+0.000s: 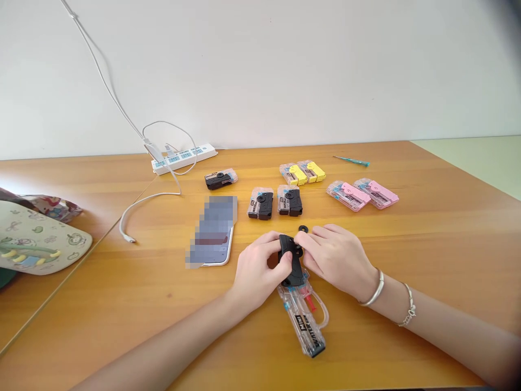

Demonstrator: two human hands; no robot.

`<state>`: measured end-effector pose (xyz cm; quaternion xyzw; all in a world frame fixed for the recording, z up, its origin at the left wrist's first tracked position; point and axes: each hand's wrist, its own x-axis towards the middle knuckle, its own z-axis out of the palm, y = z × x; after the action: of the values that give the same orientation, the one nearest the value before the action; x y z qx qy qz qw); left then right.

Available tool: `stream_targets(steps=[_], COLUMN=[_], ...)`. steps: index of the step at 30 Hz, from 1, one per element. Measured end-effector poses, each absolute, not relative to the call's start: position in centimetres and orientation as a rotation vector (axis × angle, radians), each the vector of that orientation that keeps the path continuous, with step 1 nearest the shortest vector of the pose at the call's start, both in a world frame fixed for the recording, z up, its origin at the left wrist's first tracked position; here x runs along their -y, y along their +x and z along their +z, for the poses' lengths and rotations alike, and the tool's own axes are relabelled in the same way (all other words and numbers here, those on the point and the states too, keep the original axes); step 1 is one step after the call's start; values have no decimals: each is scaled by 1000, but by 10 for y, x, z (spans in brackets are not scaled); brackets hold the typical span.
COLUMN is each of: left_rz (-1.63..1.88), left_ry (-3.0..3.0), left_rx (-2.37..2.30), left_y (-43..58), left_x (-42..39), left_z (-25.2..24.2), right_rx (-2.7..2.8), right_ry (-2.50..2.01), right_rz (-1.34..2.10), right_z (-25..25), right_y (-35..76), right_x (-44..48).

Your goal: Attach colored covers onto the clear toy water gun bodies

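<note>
Left hand [256, 271] and right hand [336, 260] pinching one black-and-clear plastic toy water gun [299, 315]; nearby, three black-and-clear water guns [260, 203], two yellow-and-clear water guns [295, 174], two pink-and-clear water guns [348, 195], one small black ring [303, 229].

Bright, even daylight filled the scene, and the pale wall [260, 70] looked slightly washed out. A broad glare lay across the table [366, 347] toward its far left corner. Shadows were soft and faint, darkest just beneath the left hand [258, 266] and right hand [337, 258]. The picture stayed sharp through the middle, but dark blur clouded the top right and bottom right corners. Wide-angle distortion slanted the table's edges toward the sides. The phone [211, 231] was obscured by coarse pixelated blocks.
</note>
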<state>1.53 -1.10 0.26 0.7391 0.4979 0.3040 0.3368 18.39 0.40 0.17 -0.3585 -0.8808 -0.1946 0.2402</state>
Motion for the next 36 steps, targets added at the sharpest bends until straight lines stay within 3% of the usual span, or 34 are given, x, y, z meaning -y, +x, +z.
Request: stream_targets(steps=[21,30,36], left_rz=[913,1066,1051], left_ry=[1863,1841,1844], left_rx=[-1266,-1259,-1243], left_y=[8,4,4], left_x=[3,1,1], left_z=[-1,-1,0], right_rx=[2475,2625,2641], right_ry=[-1071,-914,-1034], right_rz=[217,39,120], right_z=[1,-18,-17], right_y=[200,193,191], right_x=[-11,-14,-16])
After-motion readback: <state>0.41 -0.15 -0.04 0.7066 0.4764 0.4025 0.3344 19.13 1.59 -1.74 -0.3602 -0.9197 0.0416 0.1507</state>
